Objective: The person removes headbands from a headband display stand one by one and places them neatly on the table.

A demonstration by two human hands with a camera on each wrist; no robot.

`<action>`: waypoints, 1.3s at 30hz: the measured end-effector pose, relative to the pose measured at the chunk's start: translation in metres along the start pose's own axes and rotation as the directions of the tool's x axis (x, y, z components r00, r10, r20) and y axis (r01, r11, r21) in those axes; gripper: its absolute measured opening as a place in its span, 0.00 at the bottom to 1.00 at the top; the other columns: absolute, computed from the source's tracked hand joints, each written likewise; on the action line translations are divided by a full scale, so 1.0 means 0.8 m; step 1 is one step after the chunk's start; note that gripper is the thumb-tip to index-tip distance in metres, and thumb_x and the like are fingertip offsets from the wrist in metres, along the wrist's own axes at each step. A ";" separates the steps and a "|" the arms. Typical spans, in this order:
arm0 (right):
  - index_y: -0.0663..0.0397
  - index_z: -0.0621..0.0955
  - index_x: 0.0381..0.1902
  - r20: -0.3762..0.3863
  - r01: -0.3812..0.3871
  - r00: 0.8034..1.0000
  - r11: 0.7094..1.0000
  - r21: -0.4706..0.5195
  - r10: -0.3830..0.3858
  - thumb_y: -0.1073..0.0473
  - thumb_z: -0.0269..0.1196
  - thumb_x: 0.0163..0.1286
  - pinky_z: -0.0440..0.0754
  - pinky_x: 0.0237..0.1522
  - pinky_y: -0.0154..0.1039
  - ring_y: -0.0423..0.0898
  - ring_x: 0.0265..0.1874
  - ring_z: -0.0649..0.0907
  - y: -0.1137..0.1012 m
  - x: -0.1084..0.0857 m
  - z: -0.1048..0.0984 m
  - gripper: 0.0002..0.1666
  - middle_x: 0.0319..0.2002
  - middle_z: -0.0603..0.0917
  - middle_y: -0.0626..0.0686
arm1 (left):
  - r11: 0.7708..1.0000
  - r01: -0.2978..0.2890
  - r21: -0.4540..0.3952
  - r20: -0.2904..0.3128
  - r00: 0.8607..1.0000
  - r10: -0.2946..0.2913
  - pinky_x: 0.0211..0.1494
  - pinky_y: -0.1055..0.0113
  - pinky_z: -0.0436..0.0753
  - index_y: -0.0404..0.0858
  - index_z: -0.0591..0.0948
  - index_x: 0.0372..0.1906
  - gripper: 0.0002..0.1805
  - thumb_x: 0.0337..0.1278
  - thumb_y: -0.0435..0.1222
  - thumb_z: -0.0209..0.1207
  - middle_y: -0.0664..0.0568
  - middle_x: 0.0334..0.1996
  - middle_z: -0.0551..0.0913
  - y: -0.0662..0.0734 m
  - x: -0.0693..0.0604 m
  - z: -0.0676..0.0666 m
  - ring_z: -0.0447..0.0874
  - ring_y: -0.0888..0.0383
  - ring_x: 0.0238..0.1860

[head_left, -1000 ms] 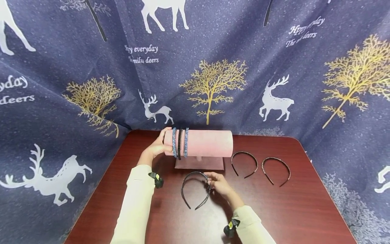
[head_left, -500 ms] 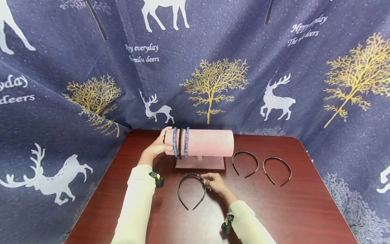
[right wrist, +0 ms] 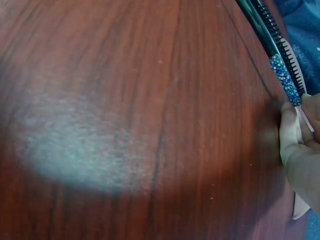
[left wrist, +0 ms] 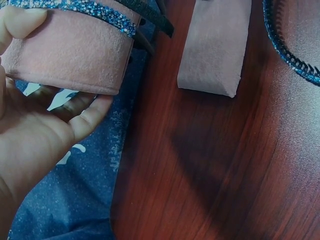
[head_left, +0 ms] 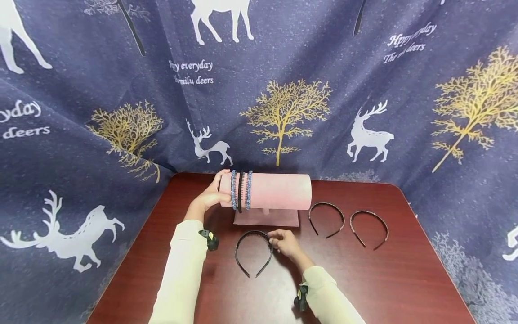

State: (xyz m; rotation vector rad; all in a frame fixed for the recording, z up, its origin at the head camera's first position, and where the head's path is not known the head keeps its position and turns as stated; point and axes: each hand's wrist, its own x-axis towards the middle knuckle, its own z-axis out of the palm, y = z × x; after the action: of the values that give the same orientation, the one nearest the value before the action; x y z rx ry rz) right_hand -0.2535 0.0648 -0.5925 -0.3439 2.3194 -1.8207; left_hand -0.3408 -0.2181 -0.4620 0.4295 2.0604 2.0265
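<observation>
Gripping display roll: left hand. Right hand pinched toothed headband. Three headbands sat mounted; two bands lay loose centre-right.

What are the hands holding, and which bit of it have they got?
The left hand grips the pink roll at its left end. The right hand pinches a glittery headband on the upper right of its curve.
</observation>
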 end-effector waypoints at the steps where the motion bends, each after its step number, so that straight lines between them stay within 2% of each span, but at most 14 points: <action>1: 0.70 0.81 0.42 -0.012 -0.004 1.000 1.000 -0.010 0.004 0.72 0.60 0.56 0.71 0.16 0.32 0.39 0.14 0.72 0.001 -0.001 0.001 0.14 0.30 0.83 0.59 | 1.000 -0.005 -0.008 0.009 1.000 0.005 0.44 0.61 0.75 0.47 0.50 0.69 0.57 0.28 0.13 0.59 0.42 0.50 0.66 0.003 -0.001 0.002 0.73 0.51 0.42; 5: 0.69 0.80 0.42 -0.045 -0.002 0.999 1.000 -0.016 0.001 0.73 0.61 0.56 0.73 0.16 0.33 0.42 0.15 0.74 0.004 -0.006 0.003 0.14 0.32 0.83 0.60 | 0.999 0.001 -0.033 0.040 0.999 0.001 0.44 0.61 0.75 0.45 0.50 0.68 0.56 0.27 0.14 0.59 0.42 0.49 0.66 0.017 -0.006 0.008 0.73 0.52 0.41; 10: 0.71 0.79 0.42 -0.057 0.015 0.998 0.999 0.043 -0.012 0.74 0.61 0.56 0.75 0.17 0.37 0.46 0.20 0.77 0.005 -0.010 0.006 0.14 0.34 0.82 0.64 | 1.000 0.010 -0.021 0.041 0.999 -0.009 0.45 0.61 0.74 0.42 0.48 0.69 0.56 0.29 0.14 0.59 0.43 0.49 0.67 0.023 -0.010 0.009 0.73 0.52 0.42; 13: 0.71 0.78 0.42 -0.061 0.083 0.995 0.994 0.073 -0.079 0.73 0.60 0.54 0.77 0.19 0.39 0.46 0.23 0.79 0.007 -0.012 0.005 0.15 0.34 0.82 0.62 | 1.000 0.008 -0.023 0.041 0.999 -0.007 0.46 0.61 0.74 0.42 0.48 0.69 0.55 0.29 0.15 0.59 0.43 0.49 0.67 0.022 -0.011 0.009 0.72 0.52 0.42; 15: 0.71 0.78 0.43 -0.067 0.163 0.985 0.983 0.086 -0.158 0.72 0.60 0.55 0.78 0.22 0.39 0.45 0.26 0.80 0.006 -0.015 0.002 0.16 0.34 0.83 0.60 | 0.999 0.010 -0.032 0.042 0.999 -0.008 0.45 0.61 0.74 0.41 0.47 0.69 0.56 0.30 0.15 0.59 0.43 0.49 0.67 0.021 -0.011 0.010 0.73 0.52 0.42; 17: 0.71 0.77 0.46 -0.073 0.200 0.979 0.974 0.108 -0.193 0.70 0.61 0.55 0.80 0.25 0.41 0.47 0.29 0.82 0.002 -0.021 -0.001 0.18 0.36 0.82 0.62 | 0.999 0.020 -0.039 0.046 0.999 -0.019 0.44 0.61 0.75 0.41 0.47 0.70 0.56 0.30 0.14 0.58 0.43 0.48 0.67 0.021 -0.012 0.012 0.73 0.52 0.41; 19: 0.72 0.75 0.49 -0.078 0.182 0.982 0.976 0.123 -0.173 0.70 0.61 0.56 0.80 0.29 0.46 0.51 0.32 0.82 -0.009 -0.028 -0.004 0.22 0.40 0.80 0.66 | 0.999 0.033 -0.043 0.049 0.998 -0.031 0.43 0.61 0.75 0.42 0.46 0.70 0.56 0.30 0.14 0.58 0.42 0.47 0.67 0.021 -0.013 0.013 0.73 0.52 0.40; 21: 0.72 0.73 0.53 -0.077 0.112 0.992 0.984 0.136 -0.102 0.71 0.62 0.56 0.80 0.30 0.49 0.56 0.35 0.82 -0.023 -0.034 -0.008 0.25 0.43 0.78 0.69 | 0.999 0.041 -0.036 0.045 0.998 -0.040 0.42 0.61 0.75 0.42 0.46 0.70 0.56 0.30 0.14 0.58 0.42 0.47 0.67 0.022 -0.013 0.014 0.73 0.52 0.40; 24: 0.71 0.72 0.55 -0.069 0.103 0.993 0.989 0.105 -0.096 0.73 0.62 0.56 0.80 0.36 0.47 0.62 0.39 0.80 -0.047 -0.038 -0.015 0.26 0.46 0.76 0.71 | 0.999 0.036 -0.029 0.034 0.999 -0.035 0.42 0.62 0.75 0.42 0.47 0.71 0.56 0.31 0.14 0.58 0.41 0.48 0.66 0.024 -0.013 0.013 0.73 0.51 0.40; 27: 0.71 0.72 0.54 -0.045 0.170 0.985 0.984 0.056 -0.168 0.74 0.62 0.56 0.78 0.41 0.43 0.65 0.42 0.78 -0.078 -0.041 -0.024 0.26 0.46 0.76 0.69 | 1.000 0.024 -0.008 0.018 1.000 -0.024 0.43 0.63 0.74 0.41 0.47 0.70 0.56 0.30 0.15 0.59 0.42 0.51 0.64 0.025 -0.011 0.011 0.72 0.52 0.40; 31: 0.71 0.72 0.55 0.005 0.256 0.967 0.967 -0.012 -0.256 0.74 0.63 0.56 0.76 0.45 0.50 0.66 0.44 0.77 -0.119 -0.043 -0.037 0.27 0.46 0.77 0.67 | 1.000 0.018 -0.009 0.010 1.000 -0.018 0.44 0.63 0.74 0.41 0.47 0.70 0.56 0.31 0.15 0.59 0.41 0.52 0.63 0.025 -0.010 0.009 0.71 0.51 0.42; 34: 0.70 0.72 0.56 0.029 0.291 0.957 0.956 -0.050 -0.289 0.73 0.64 0.56 0.75 0.45 0.55 0.64 0.44 0.78 -0.137 -0.040 -0.046 0.28 0.47 0.77 0.67 | 1.000 0.015 -0.024 0.006 1.000 -0.015 0.45 0.62 0.74 0.42 0.48 0.70 0.56 0.30 0.15 0.59 0.41 0.52 0.64 0.025 -0.010 0.009 0.71 0.50 0.42; 39: 0.71 0.70 0.57 0.064 0.322 0.946 0.945 -0.052 -0.319 0.73 0.64 0.56 0.73 0.47 0.58 0.62 0.46 0.77 -0.157 -0.032 -0.057 0.30 0.50 0.76 0.67 | 0.999 0.018 -0.031 0.005 1.000 -0.018 0.45 0.62 0.74 0.44 0.49 0.69 0.56 0.29 0.15 0.59 0.42 0.51 0.65 0.023 -0.011 0.010 0.71 0.51 0.42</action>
State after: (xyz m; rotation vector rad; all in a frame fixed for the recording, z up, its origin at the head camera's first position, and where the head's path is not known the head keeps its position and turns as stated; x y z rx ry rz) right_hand -0.2324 0.0862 -0.4600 -0.8141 2.3982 -1.8463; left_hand -0.3290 -0.2137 -0.4440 0.4090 2.0203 2.0421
